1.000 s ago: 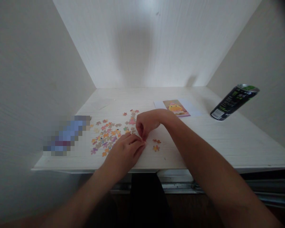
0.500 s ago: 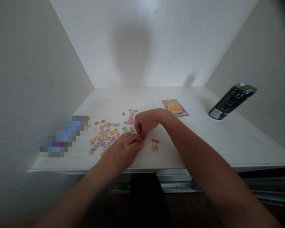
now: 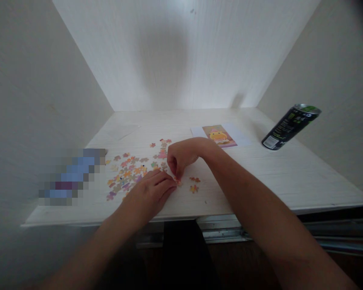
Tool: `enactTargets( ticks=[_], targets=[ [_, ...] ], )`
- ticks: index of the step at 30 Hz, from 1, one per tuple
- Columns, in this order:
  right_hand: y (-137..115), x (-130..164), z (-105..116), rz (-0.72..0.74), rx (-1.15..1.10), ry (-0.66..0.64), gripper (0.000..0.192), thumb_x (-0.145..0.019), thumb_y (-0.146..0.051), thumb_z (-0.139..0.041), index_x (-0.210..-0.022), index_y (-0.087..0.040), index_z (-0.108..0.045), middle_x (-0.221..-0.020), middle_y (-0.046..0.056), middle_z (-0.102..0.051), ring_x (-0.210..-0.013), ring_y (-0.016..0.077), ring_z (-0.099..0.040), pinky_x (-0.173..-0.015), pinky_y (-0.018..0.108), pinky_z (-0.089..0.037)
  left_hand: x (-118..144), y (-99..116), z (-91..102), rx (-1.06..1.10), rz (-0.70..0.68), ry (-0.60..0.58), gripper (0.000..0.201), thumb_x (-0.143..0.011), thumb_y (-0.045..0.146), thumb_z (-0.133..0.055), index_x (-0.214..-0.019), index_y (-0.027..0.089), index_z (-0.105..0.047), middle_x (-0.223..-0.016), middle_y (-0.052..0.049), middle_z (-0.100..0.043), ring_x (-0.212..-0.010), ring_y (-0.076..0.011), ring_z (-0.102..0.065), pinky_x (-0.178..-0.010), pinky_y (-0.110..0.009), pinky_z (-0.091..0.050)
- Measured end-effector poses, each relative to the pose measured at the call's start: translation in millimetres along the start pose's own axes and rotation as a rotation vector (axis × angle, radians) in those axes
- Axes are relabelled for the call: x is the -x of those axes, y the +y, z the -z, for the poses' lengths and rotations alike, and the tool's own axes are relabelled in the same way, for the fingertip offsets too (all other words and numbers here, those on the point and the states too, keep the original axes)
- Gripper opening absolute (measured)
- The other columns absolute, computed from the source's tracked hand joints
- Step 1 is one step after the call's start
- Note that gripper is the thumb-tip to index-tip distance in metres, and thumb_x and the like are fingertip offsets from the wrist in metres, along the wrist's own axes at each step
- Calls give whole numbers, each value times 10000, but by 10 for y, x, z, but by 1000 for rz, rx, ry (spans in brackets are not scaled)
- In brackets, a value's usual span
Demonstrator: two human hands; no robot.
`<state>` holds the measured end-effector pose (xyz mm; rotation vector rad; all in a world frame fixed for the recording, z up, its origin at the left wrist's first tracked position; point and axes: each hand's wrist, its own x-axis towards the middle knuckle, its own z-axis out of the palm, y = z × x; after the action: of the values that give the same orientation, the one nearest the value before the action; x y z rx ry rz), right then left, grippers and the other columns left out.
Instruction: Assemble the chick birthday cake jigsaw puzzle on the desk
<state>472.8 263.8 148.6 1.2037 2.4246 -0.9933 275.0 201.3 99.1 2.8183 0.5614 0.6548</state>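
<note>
I see my left hand (image 3: 149,193) lying flat on the white wooden desk (image 3: 260,177), fingertips meeting my right hand (image 3: 179,155), whose curled fingers pinch a small orange puzzle piece (image 3: 178,181) against the surface. The heap of loose colourful jigsaw pieces (image 3: 128,173) lies just left of both hands. Beyond them sit a picture card (image 3: 219,135) and a black can (image 3: 288,127).
</note>
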Motion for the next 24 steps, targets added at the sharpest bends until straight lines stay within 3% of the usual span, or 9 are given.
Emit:
enactTargets(
  ticks=[9, 16, 20, 24],
  targets=[
    [-20, 23, 1, -9, 8, 7, 371, -600, -419, -806, -883, -183, -771, -721, 6, -686, -675, 143, -562, -609, 261, -371, -49, 36, 37, 17, -7, -6, 225, -915, 117, -498, -945, 191, -709, -993, -69, -683, -924, -178, -624, -819, -317, -535],
    [-22, 18, -3, 1, 20, 9, 312, -626, -336, -788, -892, -175, -764, -743, 11, -695, -665, 143, -575, -602, 261, -378, -48, 46, 50, -55, -20, -47, 204, -928, 167, -505, -967, 212, -700, -1024, -64, -670, -948, -199, -608, -848, -353, -514],
    [-12, 6, -6, -6, 9, 5, 297, -628, -313, -786, -891, -178, -764, -761, 12, -707, -670, 142, -583, -614, 259, -391, 106, 53, 172, -148, 5, 82, 185, -913, 177, -531, -1026, 224, -670, -1033, -62, -660, -932, -205, -607, -844, -372, -501],
    [-9, 6, 2, -30, 3, 6, 298, -631, -319, -789, -893, -179, -767, -773, 14, -718, -664, 137, -586, -615, 256, -393, 366, 0, 379, -243, 152, 257, 174, -888, 217, -575, -1037, 268, -649, -1023, -34, -663, -932, -211, -626, -844, -375, -511]
  ],
)
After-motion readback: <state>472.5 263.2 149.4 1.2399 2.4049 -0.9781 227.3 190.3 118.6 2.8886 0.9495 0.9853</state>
